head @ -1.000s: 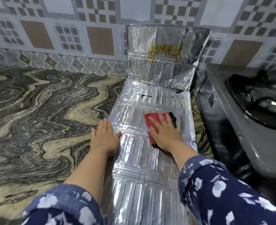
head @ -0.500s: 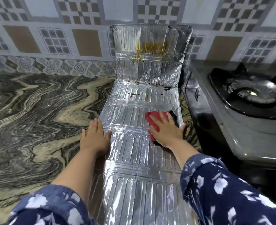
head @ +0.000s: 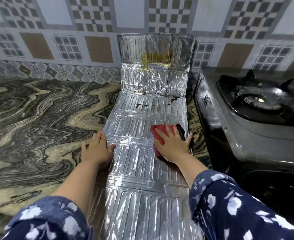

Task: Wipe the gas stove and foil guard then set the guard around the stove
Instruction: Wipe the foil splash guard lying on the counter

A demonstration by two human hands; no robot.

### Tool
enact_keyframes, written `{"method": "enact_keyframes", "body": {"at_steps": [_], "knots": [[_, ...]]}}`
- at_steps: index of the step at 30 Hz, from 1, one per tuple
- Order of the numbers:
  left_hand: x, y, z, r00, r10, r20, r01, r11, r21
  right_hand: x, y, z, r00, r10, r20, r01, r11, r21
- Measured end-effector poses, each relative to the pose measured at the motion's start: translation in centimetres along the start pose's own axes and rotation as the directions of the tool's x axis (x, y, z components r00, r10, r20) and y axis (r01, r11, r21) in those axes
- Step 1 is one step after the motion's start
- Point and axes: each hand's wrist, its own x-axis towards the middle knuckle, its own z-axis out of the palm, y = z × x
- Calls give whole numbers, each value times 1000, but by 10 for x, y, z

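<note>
The silver foil guard (head: 142, 163) lies flat along the marble counter, its far panel bent up against the tiled wall with yellow-brown grease stains and dark spots near the fold. My right hand (head: 173, 146) presses flat on a red cloth (head: 160, 134) with a black edge, at the guard's right side. My left hand (head: 97, 149) rests flat on the guard's left edge, partly on the counter, holding nothing. The dark gas stove (head: 246, 122) stands to the right of the guard, one burner showing.
The swirled marble counter (head: 39, 122) stretches to the left. A patterned tile wall (head: 91, 40) runs along the back. A narrow gap of counter separates the guard from the stove's side.
The camera view shifted so the stove shows more. My right hand with the cloth has slid slightly toward the guard's right edge. My left hand stays at the left edge.
</note>
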Motion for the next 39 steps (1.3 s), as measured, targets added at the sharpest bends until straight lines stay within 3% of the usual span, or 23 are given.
{"method": "enact_keyframes", "body": {"at_steps": [3,5,16,24,39], "knots": [[2,1,-10,990,-34,-134,17,992,-124,-4,7,3,989,17,-145,4,990,143],[5,3,-14,985,-43,-169,20,991,-135,-4,11,5,980,46,-193,-18,989,144],[12,0,-4,964,-46,-263,5,988,-155,-11,8,10,990,82,-112,-73,994,80],[-5,-11,-8,968,-95,-234,35,968,-249,-32,-7,5,997,77,-26,-75,995,71],[-105,-67,1,951,-210,-227,174,971,-167,-140,-57,35,999,-31,10,30,998,58]]}}
